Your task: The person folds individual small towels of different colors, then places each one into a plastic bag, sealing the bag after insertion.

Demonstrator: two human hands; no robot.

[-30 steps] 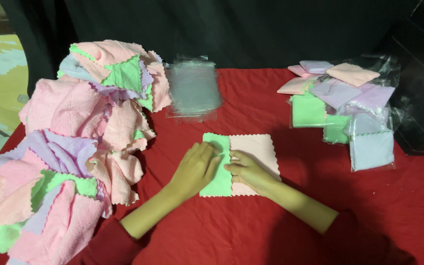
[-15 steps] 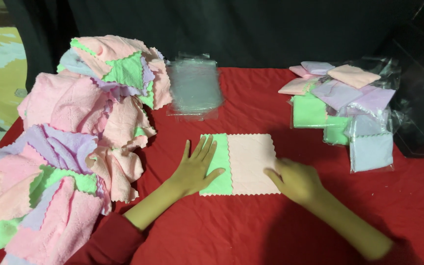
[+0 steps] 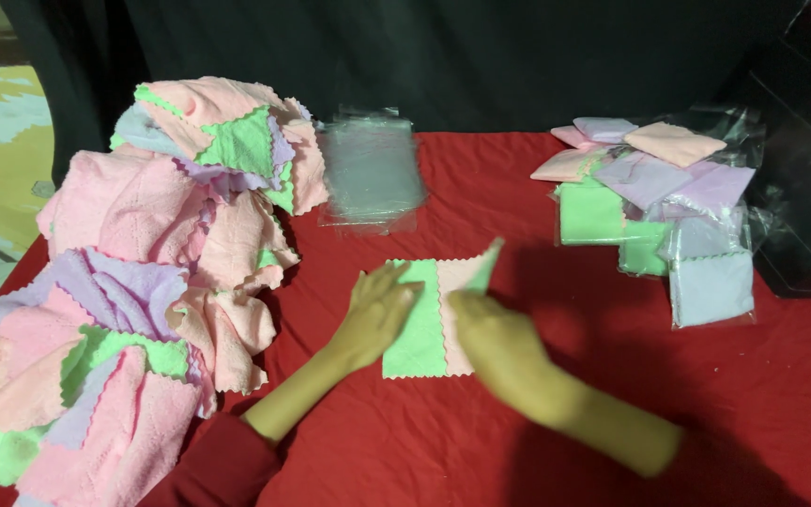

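Stack of clear plastic bags (image 3: 371,174) at table's back centre, clear-bagged pastel cloth packs (image 3: 668,211) piled at right

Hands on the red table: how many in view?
2. The left hand lies flat on the green cloth; the right hand, blurred, is at the pink cloth beside it. No other hands show.

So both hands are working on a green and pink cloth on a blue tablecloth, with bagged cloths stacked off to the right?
Not quite: the tablecloth is red, as the head view shows. Both hands, left and right, are on the green and pink cloth, with bagged cloths stacked right.
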